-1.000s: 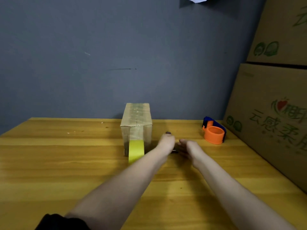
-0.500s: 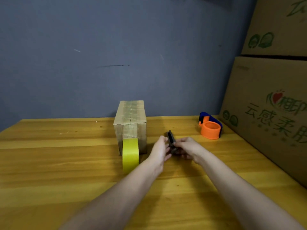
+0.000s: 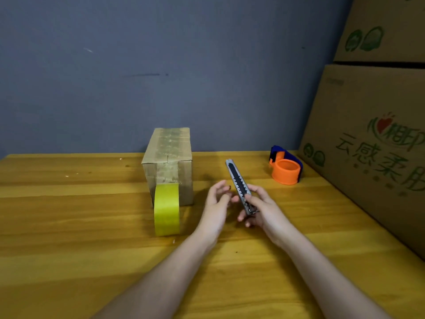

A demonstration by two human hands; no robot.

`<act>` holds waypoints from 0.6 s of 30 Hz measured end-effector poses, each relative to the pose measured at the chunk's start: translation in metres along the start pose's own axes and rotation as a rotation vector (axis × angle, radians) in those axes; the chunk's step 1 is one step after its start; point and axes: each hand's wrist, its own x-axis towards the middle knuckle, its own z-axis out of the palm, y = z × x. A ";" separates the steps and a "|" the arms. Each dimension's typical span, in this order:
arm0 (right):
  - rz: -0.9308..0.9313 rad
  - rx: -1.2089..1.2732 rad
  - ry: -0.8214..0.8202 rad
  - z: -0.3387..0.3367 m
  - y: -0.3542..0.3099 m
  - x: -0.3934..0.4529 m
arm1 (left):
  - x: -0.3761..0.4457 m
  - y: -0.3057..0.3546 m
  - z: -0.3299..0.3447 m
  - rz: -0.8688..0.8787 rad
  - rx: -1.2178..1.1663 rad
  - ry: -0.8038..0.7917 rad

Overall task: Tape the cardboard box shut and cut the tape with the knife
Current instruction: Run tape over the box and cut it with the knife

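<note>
Cardboard box (image 3: 169,166) standing on the wooden bench (image 3: 69,226) near the grey wall, its top seam and front face covered by a strip of tape; a yellow tape roll (image 3: 166,209) stands on edge, touching the box's front face. Utility knife (image 3: 240,186) raised off the bench to the right of the box, tip pointing up and away, gripped at its lower end by the right hand (image 3: 259,209), thumb on the slider. Left hand (image 3: 217,203) just beside the knife, fingers loosely spread, holding nothing. Far right: orange tape dispenser (image 3: 286,169) beside stacked printed cartons (image 3: 372,134)
</note>
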 end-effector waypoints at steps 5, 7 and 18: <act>-0.050 -0.223 -0.182 -0.003 -0.003 -0.006 | 0.003 -0.003 -0.009 0.032 -0.034 -0.026; -0.032 -0.224 -0.233 -0.006 -0.002 -0.006 | 0.002 -0.003 -0.011 0.035 -0.035 -0.043; -0.094 -0.247 -0.304 -0.016 -0.003 -0.005 | 0.002 -0.001 -0.016 0.001 -0.076 -0.099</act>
